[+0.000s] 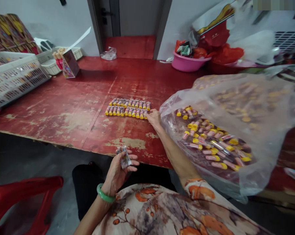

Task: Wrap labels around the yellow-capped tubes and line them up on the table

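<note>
My left hand (121,166) is at the table's front edge, palm up, its thumb pressing a small stack of printed picture cards (124,157) against the fingers. Two rows of small tubes with yellow caps (127,111) lie side by side on the red table. At the right end of the nearer row, my right hand (154,118) has its fingertips on the last yellow-capped tube (145,114), partly covering it. Right of that arm, a large clear plastic bag (176,98) lies open, with many loose yellow-capped tubes (211,133) inside.
A white plastic basket (20,78) and a triangular printed box (70,65) stand at the left of the worn red table (88,88). A pink basin (188,63) of bags sits at the back right. A red chair (47,189) is on the floor at the lower left.
</note>
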`<action>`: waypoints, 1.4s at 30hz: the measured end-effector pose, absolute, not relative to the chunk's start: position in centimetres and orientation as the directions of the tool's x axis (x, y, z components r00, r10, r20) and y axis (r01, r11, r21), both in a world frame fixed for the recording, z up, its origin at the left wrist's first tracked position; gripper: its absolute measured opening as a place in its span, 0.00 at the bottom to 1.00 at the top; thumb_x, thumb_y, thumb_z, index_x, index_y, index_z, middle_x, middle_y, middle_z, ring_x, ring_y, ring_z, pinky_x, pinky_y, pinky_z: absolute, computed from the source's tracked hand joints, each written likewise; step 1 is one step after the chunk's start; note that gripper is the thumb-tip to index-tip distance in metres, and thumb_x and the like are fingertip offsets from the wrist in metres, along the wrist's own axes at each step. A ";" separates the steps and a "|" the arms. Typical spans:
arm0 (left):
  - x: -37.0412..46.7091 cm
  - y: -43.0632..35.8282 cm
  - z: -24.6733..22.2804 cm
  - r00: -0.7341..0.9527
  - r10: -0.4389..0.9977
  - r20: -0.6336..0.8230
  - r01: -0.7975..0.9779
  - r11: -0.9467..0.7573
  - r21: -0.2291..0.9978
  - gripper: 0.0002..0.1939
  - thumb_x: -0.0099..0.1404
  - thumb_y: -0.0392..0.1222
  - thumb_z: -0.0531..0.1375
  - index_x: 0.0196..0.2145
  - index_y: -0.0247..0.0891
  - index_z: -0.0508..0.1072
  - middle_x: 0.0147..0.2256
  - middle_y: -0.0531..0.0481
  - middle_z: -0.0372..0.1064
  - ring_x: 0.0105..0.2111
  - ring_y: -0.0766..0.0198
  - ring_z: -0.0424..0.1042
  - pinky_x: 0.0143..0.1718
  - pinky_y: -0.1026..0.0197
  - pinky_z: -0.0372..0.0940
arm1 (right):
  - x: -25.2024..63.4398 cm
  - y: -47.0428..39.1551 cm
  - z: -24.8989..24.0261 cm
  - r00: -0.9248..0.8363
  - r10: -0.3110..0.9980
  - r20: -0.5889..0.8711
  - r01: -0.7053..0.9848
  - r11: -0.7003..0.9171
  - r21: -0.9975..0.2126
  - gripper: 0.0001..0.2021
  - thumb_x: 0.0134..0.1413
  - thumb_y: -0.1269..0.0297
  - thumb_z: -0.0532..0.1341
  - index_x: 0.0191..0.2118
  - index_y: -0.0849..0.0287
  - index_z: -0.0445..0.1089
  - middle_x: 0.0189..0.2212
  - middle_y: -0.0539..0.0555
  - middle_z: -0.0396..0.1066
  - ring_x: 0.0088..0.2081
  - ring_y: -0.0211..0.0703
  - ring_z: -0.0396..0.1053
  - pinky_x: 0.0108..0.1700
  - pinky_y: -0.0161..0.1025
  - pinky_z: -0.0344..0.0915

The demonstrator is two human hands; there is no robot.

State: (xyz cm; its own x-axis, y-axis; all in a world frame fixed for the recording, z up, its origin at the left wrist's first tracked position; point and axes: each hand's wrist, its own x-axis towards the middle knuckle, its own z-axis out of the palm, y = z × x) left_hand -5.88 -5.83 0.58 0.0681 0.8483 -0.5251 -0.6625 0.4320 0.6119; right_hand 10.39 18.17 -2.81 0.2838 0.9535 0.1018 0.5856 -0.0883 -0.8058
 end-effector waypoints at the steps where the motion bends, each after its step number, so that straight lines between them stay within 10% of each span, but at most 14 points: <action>1: -5.9 -5.9 0.7 0.065 0.853 -0.518 -0.657 0.427 0.622 0.09 0.62 0.38 0.57 0.38 0.30 0.71 0.32 0.39 0.75 0.27 0.58 0.76 0.23 0.63 0.71 | 10.4 17.8 -2.8 0.271 0.954 0.123 0.603 -0.069 -0.795 0.14 0.42 0.62 0.64 0.36 0.65 0.72 0.29 0.56 0.74 0.34 0.47 0.71 0.37 0.39 0.65; 9: -5.8 -5.5 -0.8 0.012 0.863 -0.505 -0.613 0.405 0.678 0.11 0.56 0.36 0.65 0.37 0.31 0.72 0.35 0.38 0.77 0.32 0.55 0.78 0.32 0.60 0.74 | 17.9 10.1 -1.7 0.217 0.914 0.344 0.749 0.070 -0.659 0.11 0.52 0.62 0.56 0.32 0.62 0.73 0.32 0.58 0.74 0.36 0.46 0.69 0.43 0.41 0.64; 19: -5.5 -4.6 -2.4 0.047 0.856 -0.514 -0.602 0.435 0.669 0.10 0.60 0.38 0.62 0.37 0.28 0.72 0.33 0.37 0.77 0.30 0.57 0.78 0.31 0.61 0.73 | 27.4 11.1 -3.7 0.358 0.867 0.347 0.934 -0.333 -0.130 0.20 0.54 0.64 0.56 0.49 0.74 0.66 0.50 0.78 0.63 0.47 0.65 0.66 0.43 0.53 0.64; 34: -4.8 -4.7 -3.0 -0.080 0.868 -0.490 -0.544 0.374 0.751 0.13 0.57 0.41 0.66 0.39 0.33 0.72 0.38 0.41 0.78 0.31 0.56 0.78 0.34 0.59 0.73 | 26.8 11.3 -4.2 0.504 0.754 0.421 0.792 -0.209 -0.573 0.17 0.53 0.65 0.51 0.45 0.66 0.70 0.44 0.68 0.68 0.47 0.58 0.66 0.47 0.49 0.61; 42: -4.7 -4.0 -2.2 -0.131 0.808 -0.575 -0.553 0.422 0.719 0.11 0.57 0.30 0.62 0.40 0.32 0.71 0.35 0.40 0.78 0.32 0.54 0.78 0.33 0.59 0.74 | 26.4 10.1 -2.7 0.635 0.719 0.282 0.290 0.116 -0.950 0.13 0.50 0.57 0.54 0.38 0.60 0.66 0.25 0.50 0.65 0.29 0.43 0.65 0.32 0.38 0.64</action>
